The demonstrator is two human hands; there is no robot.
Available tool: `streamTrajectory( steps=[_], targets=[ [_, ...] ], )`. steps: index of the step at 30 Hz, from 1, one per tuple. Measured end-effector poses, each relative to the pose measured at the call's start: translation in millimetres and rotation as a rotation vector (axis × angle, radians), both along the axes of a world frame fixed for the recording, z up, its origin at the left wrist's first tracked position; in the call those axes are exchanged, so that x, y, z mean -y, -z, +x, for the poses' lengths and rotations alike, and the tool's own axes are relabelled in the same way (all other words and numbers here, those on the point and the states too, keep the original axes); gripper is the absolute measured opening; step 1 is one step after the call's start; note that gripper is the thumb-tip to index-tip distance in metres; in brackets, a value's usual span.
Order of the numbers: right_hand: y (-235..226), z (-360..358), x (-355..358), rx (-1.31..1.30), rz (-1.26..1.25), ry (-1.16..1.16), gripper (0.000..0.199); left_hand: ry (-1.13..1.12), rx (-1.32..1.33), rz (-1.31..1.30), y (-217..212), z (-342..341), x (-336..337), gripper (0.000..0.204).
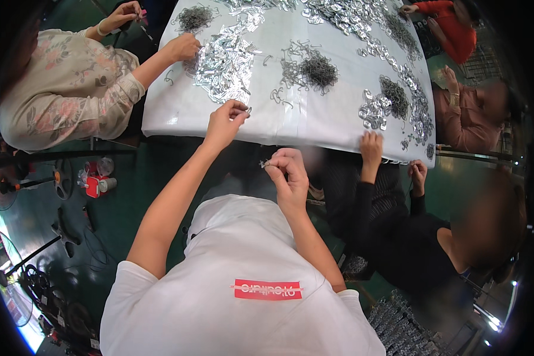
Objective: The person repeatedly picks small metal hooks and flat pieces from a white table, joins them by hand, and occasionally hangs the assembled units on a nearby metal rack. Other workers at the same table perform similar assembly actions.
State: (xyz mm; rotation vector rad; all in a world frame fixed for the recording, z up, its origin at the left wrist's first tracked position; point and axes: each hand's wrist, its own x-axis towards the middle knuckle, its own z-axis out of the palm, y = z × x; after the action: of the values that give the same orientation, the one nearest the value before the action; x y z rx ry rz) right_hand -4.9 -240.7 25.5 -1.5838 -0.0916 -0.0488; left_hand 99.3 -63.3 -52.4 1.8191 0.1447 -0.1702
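Note:
My left hand (224, 126) is over the near edge of the white-covered table (190, 121). Its thumb and fingers pinch a small shiny metal piece (248, 110). Lower and to the right, off the table edge, my right hand (289, 173) has its fingertips closed on a small metal part (263, 164), too small to make out fully. Just beyond my left hand lies a heap of flat silver metal pieces (225, 74). A tangle of grey wire hooks (319, 71) sits farther right, with loose hooks scattered around it.
A co-worker in a floral top (71, 89) reaches onto the table from the left. Another in black (397, 237) works at the right, near more metal pieces (375, 110) and hooks (394, 95). Two others sit along the far right side. A fan (63, 178) stands at left.

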Motion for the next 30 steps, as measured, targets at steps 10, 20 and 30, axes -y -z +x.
streamTrajectory(
  steps=[10, 20, 30],
  targets=[
    [-5.6, 7.6, -38.8, 0.005, -0.034, -0.034, 0.003, -0.008, -0.099, -0.288, -110.9, -74.7, -21.4, 0.02],
    [-5.5, 13.5, -47.6, 0.071, -0.283, -0.056, 0.007, -0.036, 0.176, -0.163, -100.6, -91.2, -27.7, 0.018],
    [68.4, 157.5, 13.2, 0.021, -0.557, -0.066, 0.014, -0.086, 0.315, -0.107, -76.0, -105.5, -5.5, 0.019]
  ],
)
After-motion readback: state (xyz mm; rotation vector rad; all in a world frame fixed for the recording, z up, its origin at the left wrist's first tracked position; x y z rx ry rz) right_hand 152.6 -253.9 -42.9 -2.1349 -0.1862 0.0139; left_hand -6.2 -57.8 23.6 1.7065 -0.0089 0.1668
